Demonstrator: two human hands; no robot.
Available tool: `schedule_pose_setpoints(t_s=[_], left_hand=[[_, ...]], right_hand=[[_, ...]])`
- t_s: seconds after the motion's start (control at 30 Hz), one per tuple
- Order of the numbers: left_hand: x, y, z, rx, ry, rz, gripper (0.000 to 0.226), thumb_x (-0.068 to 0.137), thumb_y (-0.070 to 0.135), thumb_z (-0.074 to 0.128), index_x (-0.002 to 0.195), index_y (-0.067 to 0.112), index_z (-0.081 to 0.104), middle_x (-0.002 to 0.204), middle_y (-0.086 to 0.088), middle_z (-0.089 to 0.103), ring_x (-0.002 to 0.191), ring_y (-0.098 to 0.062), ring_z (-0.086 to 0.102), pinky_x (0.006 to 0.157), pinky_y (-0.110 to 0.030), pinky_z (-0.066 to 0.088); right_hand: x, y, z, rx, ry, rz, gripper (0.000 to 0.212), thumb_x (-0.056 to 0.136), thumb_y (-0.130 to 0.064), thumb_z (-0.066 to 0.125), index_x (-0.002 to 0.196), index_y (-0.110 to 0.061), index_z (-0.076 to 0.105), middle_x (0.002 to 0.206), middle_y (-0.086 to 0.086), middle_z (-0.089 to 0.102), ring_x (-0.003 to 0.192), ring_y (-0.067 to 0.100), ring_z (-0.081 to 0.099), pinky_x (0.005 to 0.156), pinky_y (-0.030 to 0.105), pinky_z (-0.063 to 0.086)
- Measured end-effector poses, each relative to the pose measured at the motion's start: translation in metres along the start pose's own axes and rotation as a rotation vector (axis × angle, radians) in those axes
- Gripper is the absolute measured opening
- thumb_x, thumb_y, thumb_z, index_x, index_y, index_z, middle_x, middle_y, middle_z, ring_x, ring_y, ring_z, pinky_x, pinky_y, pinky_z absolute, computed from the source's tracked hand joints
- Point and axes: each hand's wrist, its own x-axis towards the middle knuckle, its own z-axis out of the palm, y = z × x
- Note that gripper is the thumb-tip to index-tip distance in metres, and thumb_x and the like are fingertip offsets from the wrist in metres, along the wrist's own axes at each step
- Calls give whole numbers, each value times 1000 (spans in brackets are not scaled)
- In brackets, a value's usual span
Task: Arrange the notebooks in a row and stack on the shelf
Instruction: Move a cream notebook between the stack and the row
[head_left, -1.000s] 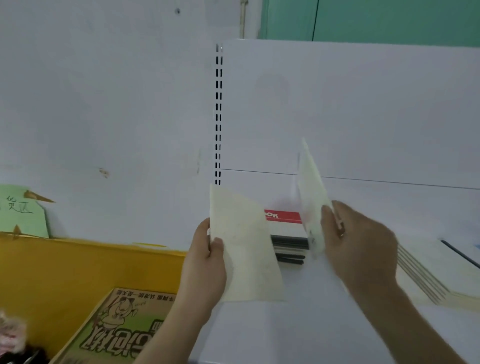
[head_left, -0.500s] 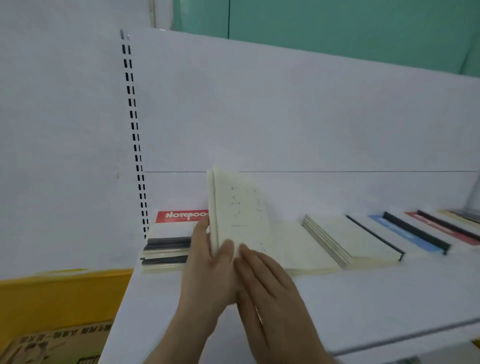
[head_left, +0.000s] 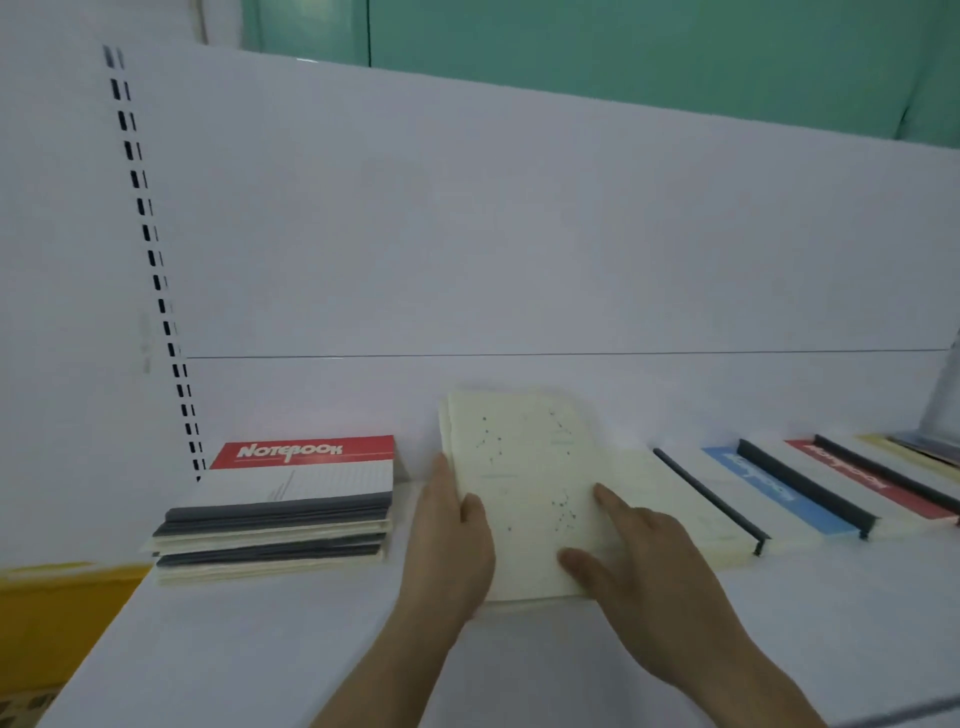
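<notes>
White shelf (head_left: 260, 649) with white back panel (head_left: 519, 234), slotted upright (head_left: 156, 280) at left, green wall (head_left: 623, 47) above. Yellow bin (head_left: 47, 618) low at left, beside the shelf edge. Stack of notebooks (head_left: 280, 525) at shelf left, red "Notebook" cover on top. Row of flat notebooks at right: cream one with black spine (head_left: 696, 499), blue-banded one (head_left: 774, 488), red-banded one (head_left: 862, 475), overlapping toward the far right. Cream notebooks with dot pattern (head_left: 524, 488) between stack and row, tilted up off the shelf, more than one by the edges; lower right part lies over the cream pile. Left hand (head_left: 452, 551) grips their left edge, thumb on front cover. Right hand (head_left: 639, 566) flat on the cover, fingers straight, pressing, not gripping.
</notes>
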Motion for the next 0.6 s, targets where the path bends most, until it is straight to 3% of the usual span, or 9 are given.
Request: schedule_pose_setpoints(t_s=[0.1,0.17,0.27,0.33,0.43,0.5,0.6], left_hand=[[19,-6,24,183,25,-16,47,104,15,36,149,18,25,110,-5,58,94,-17,58,78,-29,50],[32,-10,32,277,29,-46,48,104,15,36,149,14,23,108,-12,60,94,-25,60,74,-30,48],[51,-17,34,428,21,-103,32,101,11,37,134,11,36,87,-4,55,74,-16,54,55,-23,41],[58,-20,35,480,46,-139,22,100,12,38,121,13,42,84,0,55,76,-14,56,66,-30,52],[62,-25,40,567,64,-145,26,99,17,39,124,16,42,93,-1,57,95,-22,60,85,-42,56],[65,-32,43,591,58,-133,28,99,18,37,126,15,42,97,-2,57,100,-24,58,86,-42,54],[62,-36,45,527,9,-153,33,100,15,37,131,12,45,97,1,59,89,-16,56,77,-30,49]], right_hand=[[28,22,-2,-125,-42,-63,77,86,-69,41,150,-30,21,133,-6,48,129,16,33,109,28,25],[45,29,2,-161,-70,-111,77,87,-69,41,150,-28,22,133,-3,49,128,18,33,111,29,22],[63,31,12,-210,-107,-185,75,88,-66,40,149,-26,22,135,-2,49,130,19,33,115,31,13],[69,30,19,-247,-126,-228,70,90,-65,38,148,-26,27,138,-1,48,133,20,33,118,33,6],[74,29,29,-309,-158,-265,64,90,-66,32,139,-26,41,133,0,53,130,21,37,119,35,6],[75,33,32,-336,-135,-290,67,89,-68,22,137,-27,44,129,0,56,128,21,40,119,36,7],[75,40,33,-402,-97,-324,79,78,-69,6,123,-27,56,115,-1,59,120,22,44,119,40,11]])
